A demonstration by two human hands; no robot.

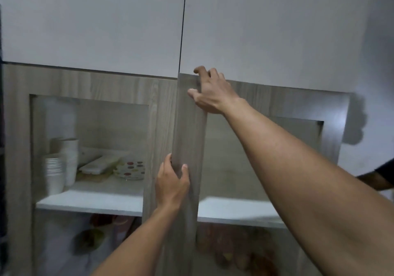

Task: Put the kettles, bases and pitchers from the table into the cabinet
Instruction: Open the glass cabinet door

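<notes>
both hands on the cabinet at frame centre: right hand hooked over the top corner of the right door, left hand clasping that door's edge lower down. behind the left glass panel, stacked paper cups and a dotted plate on a white shelf. kettles, bases, pitchers out of frame.
</notes>
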